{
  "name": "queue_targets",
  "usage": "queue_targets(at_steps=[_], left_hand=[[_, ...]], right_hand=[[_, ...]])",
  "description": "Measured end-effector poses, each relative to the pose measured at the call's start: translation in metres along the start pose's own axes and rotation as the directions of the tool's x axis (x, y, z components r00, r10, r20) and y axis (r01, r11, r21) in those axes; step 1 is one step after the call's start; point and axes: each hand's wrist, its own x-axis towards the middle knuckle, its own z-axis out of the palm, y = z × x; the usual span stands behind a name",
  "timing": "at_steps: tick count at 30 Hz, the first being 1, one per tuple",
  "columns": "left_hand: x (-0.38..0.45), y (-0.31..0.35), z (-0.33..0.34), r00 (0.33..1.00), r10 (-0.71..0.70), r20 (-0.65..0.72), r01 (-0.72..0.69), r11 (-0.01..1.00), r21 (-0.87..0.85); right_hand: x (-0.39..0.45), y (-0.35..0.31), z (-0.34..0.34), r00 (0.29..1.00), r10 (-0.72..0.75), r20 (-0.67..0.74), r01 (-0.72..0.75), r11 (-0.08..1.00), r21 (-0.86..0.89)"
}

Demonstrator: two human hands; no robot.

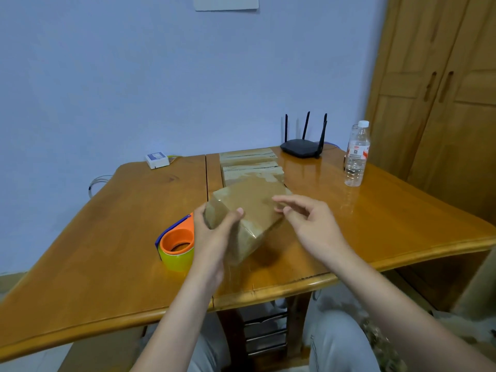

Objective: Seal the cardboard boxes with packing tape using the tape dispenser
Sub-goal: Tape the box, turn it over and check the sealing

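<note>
Cardboard, glossy with clear tape over its faces, fills the space between the two hands. The left hand [212, 232] grips the box in hand [245, 221] at its near left corner, thumb curled over the top edge and fingers hidden behind the side, which tips the box up off the table [107, 237] so that one end points toward the person; that hold looks meant to turn the box and check its taped seams. The right hand [306, 218] hovers just beside the right edge of the box with its fingers loosely spread and holding nothing; whether a fingertip touches the cardboard I cannot tell. I judge it is poised either to smooth the tape down or to take the box and set it aside.

Just left of the left hand, partly hidden by it, lies one tape dispenser [178, 241], orange and blue with a yellowish roll of tape, resting on the table within easy reach for the next box. Behind the held box, toward the wall, a stack of boxes [251, 165] sits flat in a row along the table's middle seam; I count about three there, though their edges run together, so four boxes at the least in all. They appear to be parked out of the working space.

Farther back stand one black router [302, 147] with four antennas, one clear water bottle [357, 154] at the right, and one small white device [157, 159] at the left rear corner.
</note>
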Motion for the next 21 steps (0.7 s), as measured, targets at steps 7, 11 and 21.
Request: queue_targets(at_steps=[7,11,21], left_hand=[[0.002,0.000,0.014,0.936,-0.342,-0.082,0.306,0.907,-0.290],[-0.002,-0.004,0.019,0.930,-0.368,0.012,0.352,0.878,-0.325],[0.024,0.015,-0.015,0.965,-0.203,0.167,0.238,0.944,-0.228]], right_hand=[[-0.030,0.012,0.034,0.981,-0.102,0.163,0.163,0.891,-0.423],[-0.023,0.025,0.040,0.976,-0.214,-0.030,0.188,0.911,-0.367],[0.003,0.018,-0.003,0.976,-0.197,-0.089,0.178,0.966,-0.187]])
